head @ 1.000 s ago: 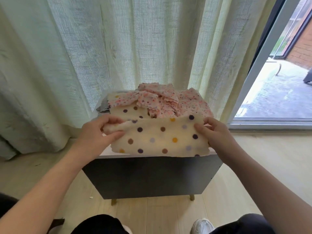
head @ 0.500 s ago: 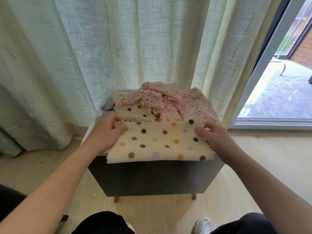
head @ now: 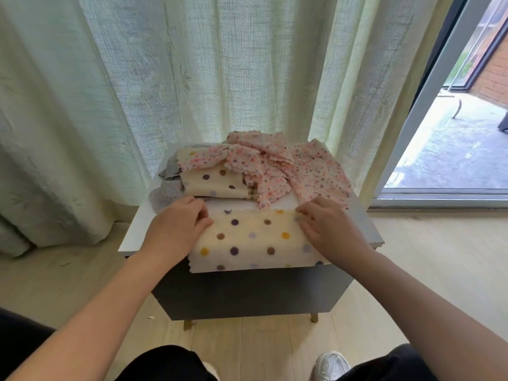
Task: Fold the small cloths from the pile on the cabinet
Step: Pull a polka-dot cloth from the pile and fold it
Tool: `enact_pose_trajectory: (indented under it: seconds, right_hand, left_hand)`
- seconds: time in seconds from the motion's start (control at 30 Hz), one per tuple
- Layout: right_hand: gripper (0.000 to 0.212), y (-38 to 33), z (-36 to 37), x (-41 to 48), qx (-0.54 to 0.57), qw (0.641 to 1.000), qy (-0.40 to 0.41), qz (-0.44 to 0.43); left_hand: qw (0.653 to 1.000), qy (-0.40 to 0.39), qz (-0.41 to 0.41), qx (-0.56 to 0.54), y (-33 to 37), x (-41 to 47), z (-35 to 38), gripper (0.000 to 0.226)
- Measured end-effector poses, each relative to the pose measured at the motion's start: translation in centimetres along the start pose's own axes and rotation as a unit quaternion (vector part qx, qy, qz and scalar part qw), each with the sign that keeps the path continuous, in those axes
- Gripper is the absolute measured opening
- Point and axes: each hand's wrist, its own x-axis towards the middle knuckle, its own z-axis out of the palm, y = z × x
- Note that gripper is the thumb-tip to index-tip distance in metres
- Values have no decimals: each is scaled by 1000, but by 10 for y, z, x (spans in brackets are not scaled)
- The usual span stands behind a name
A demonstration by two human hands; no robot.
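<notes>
**A:** Where do we stand with the cloths?

**B:** We have the polka-dot cloth [head: 247, 240] laid flat at the front of the tabletop [head: 137, 235]. Its near edge hangs just over the front edge. The unfolded pile [head: 277, 166] of pink speckled cloths sits behind it, towards the curtain [head: 110, 92].

**A:** And our hands?

**B:** Our left hand [head: 176, 229] is at the cloth's far left corner, with the fingers curled and the thumb on top, pinching the edge. Our right hand [head: 330, 229] is at the far right corner with bent fingertips on the fabric. The thumb is hidden there, so we cannot tell whether that hand pinches or only presses.

**A:** So which step is this?

**B:** We judge it to be squaring up. The cloth looks doubled along its near edge, so probably one fold is already in and we are settling the far edge straight.

**A:** What does the next move need?

**B:** We need a second fold, carrying one short end across to meet the other. Both corners must travel together, or the soft layers will slide apart. Then the cloth can join the folded dotted cloth [head: 217, 182] at the back left, beside the grey cloth [head: 165, 193]. Most of the pile is not yet touched.
</notes>
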Motion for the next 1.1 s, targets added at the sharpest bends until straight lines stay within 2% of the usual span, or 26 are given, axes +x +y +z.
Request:
enact_pose_trajectory:
  seconds: [0.13, 0.3, 0.4, 0.47, 0.53, 0.57, 0.63, 0.67, 0.73, 0.83, 0.93, 1.07, 1.1]
  right_hand:
    - [26, 1, 2, 3, -12, 1000, 9, 14]
    - [20, -6, 5, -3, -94, 995, 34, 2]
    - [27, -17, 2, -11, -68, 995, 46, -48]
    - [42, -29, 2, -18, -48, 995, -35, -83]
    - [62, -35, 3, -22, -83, 983, -125, -101]
    - [74, -36, 3, -22, -105, 976, -160, -102]
    - [93, -34, 5, -23, -140, 966, -191, -107]
    - [98, -31, 6, -23, -162, 961, -195, -112]
    - [103, -28, 10, -24, -200, 952, -200, -121]
    - [107, -27, 18, -25, -219, 955, -160, -124]
    - [111, -38, 22, -26, -215, 965, -75, -130]
    - [97, -70, 45, -31, -184, 965, 9, -185]
    - [90, -80, 48, -31, -170, 970, 17, -175]
  left_hand:
    - [1000, 23, -7, -4, 3, 5, -2, 12]
    - [998, 4, -11, 57, 5, 15, 4, 7]
    - [991, 89, 49, 83, 7, 9, 8, 7]
    - [983, 117, 125, 61, 12, 0, 11, 11]
    - [988, 19, 152, 27, 14, -7, 14, 33]
    - [988, -58, 142, 15, 12, -10, 14, 55]
    - [973, -162, 151, 58, 4, -13, 12, 94]
    - [965, -186, 163, 89, 0, -14, 10, 101]
    - [954, -189, 195, 130, -12, -16, 10, 103]
    - [943, -116, 250, 187, -26, -21, 11, 116]
    - [943, -72, 268, 181, -31, -26, 10, 99]
    - [961, -10, 264, 85, -20, -32, -4, 44]
    - [966, -4, 252, 58, -13, -30, -12, 39]
